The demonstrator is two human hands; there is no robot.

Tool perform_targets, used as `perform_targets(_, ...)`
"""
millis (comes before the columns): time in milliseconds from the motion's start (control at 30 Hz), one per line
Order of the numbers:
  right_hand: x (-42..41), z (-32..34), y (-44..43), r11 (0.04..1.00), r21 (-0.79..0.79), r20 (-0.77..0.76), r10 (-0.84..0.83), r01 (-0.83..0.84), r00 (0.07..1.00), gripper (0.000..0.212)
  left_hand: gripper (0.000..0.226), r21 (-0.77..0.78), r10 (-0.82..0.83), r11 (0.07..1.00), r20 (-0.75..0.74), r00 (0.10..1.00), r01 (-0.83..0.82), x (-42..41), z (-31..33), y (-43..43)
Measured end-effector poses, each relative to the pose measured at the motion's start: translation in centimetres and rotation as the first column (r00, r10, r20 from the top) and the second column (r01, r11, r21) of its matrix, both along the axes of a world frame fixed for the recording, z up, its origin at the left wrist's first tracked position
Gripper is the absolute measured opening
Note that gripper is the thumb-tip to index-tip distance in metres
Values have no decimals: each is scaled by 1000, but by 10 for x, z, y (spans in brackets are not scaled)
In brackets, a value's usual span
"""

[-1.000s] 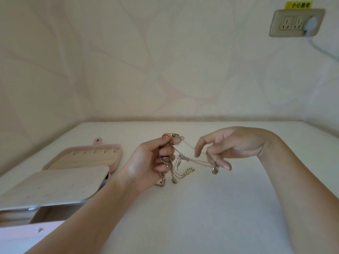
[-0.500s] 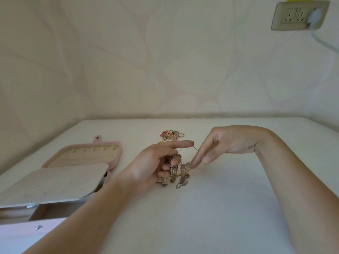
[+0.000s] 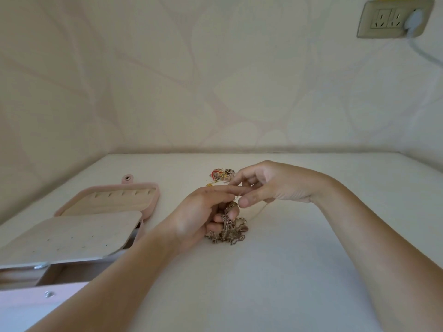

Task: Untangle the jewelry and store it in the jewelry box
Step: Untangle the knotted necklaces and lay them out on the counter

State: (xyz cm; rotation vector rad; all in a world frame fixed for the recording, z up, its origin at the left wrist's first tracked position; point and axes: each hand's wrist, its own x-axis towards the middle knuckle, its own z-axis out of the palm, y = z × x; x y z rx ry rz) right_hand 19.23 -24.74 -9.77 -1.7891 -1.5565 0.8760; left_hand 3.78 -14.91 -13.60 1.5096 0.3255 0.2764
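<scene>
Gripping tangled chains (image 3: 230, 232) in curled left hand (image 3: 201, 212); pinching a fine strand (image 3: 260, 210) with right hand (image 3: 271, 185). Noted: jewelry box (image 3: 153, 202) open on bench (image 3: 287, 271), left.

Table (image 3: 287, 271) bears jewelry box (image 3: 107, 204), beaded pile (image 3: 221, 175), chains (image 3: 236, 232).

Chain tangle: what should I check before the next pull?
1. Left hand grips the chain tangle: ok.
2. Right hand pinches the thin strand: ok.
3. Thin strand free of the knot: cannot tell.
4. Jewelry box lies open at the left: ok.
5. Beaded pile lies apart from the chain tangle, on the table: ok.
</scene>
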Motion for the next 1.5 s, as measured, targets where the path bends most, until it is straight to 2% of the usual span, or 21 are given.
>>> perform_targets(100,3,9,-9,997,50,63,-62,59,996,12,23,61,46,997,-3,999,-46,0,-1,1)
perform_targets(200,9,16,-17,990,86,111,-125,116,986,11,4,194,123,974,-36,992,-114,2,-2,0)
perform_targets(267,11,17,-19,982,127,114,-154,139,981,9,6,229,168,961,-32,985,-157,2,-4,0)
perform_targets(333,16,14,-17,964,202,3,-177,173,984,12,7,214,181,961,-10,983,-174,2,-5,0)
perform_targets(400,20,11,-13,947,249,-210,-152,203,966,16,9,198,184,963,11,983,-182,2,-5,0)
perform_targets(500,18,6,-5,954,231,-505,-48,189,862,12,14,134,190,971,76,979,-198,2,-5,1)
perform_targets(567,17,4,-3,964,171,-563,-73,203,823,17,21,131,211,965,117,970,-226,3,-6,2)
perform_targets(633,20,6,-6,976,111,-468,-113,185,876,22,31,121,290,944,144,946,-308,4,-8,5)
perform_targets(700,21,8,-11,991,56,-310,-95,118,946,22,40,84,375,916,165,912,-392,5,-8,7)
perform_targets(800,17,8,-12,999,-3,-188,-36,37,982,20,44,64,423,897,168,891,-438,6,-7,6)
perform_targets(867,16,5,-9,999,7,-191,-42,44,981,17,38,28,424,901,164,891,-434,5,-6,6)
perform_targets(1033,15,-6,4,988,104,-341,-74,116,937,16,18,-34,356,934,175,918,-356,4,-5,7)
perform_targets(1100,11,-8,7,985,120,-288,-85,124,954,11,15,-62,335,942,189,923,-329,5,-5,7)
perform_targets(1200,6,-5,6,979,150,-152,-115,137,982,20,17,-79,322,947,194,927,-313,5,-6,8)
perform_targets(1333,4,-6,7,951,258,-51,-162,170,985,21,20,-111,298,953,196,934,-281,4,-5,6)
perform_targets(1500,2,-9,10,921,321,-85,-204,221,975,17,20,-198,312,941,199,929,-274,6,-5,8)
